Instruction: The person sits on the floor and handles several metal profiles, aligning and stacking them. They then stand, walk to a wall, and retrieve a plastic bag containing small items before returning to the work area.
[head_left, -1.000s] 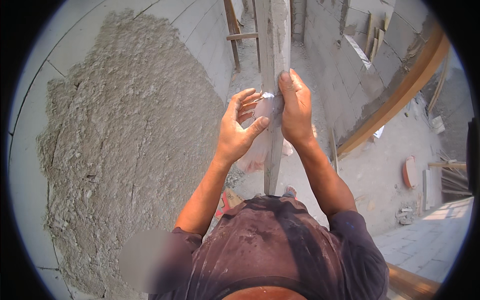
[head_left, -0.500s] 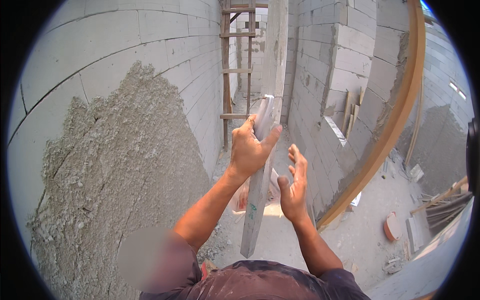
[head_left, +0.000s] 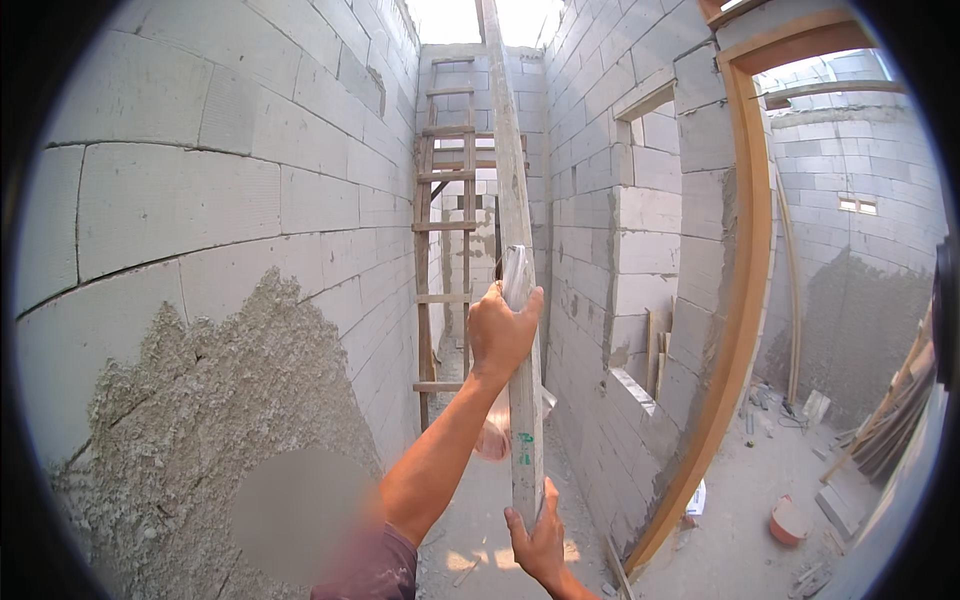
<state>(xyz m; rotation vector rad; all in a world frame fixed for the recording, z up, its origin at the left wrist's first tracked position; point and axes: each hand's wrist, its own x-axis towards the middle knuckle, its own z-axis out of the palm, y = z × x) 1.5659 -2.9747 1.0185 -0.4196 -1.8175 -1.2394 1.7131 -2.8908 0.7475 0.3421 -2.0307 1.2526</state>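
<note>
A long, straight grey bar (head_left: 512,190), with a green mark near its lower end, stands upright but slightly tilted before me. My left hand (head_left: 502,335) is closed around it partway up, thumb on the right side. A shiny, clear, plastic-like piece (head_left: 516,268) lies against the bar just above that hand; how it is fixed cannot be made out. Lower down, my right hand (head_left: 541,542) grips the bar's bottom end, thumb to the left and fingers on the right edge. Behind the bar, a pinkish see-through thing (head_left: 493,440) shows partly and is too hidden to name.
Rough grey mortar (head_left: 240,390) covers part of the left block wall (head_left: 150,215). A wooden ladder (head_left: 424,330) stands farther in. On the right are a window opening with boards (head_left: 655,350) and an orange-brown door frame (head_left: 715,420). A reddish basin (head_left: 789,521) sits on the floor.
My right hand, apart from the bar before, now holds its lower end. The bar has become more upright. My view has tilted up, showing more wall and ladder.
</note>
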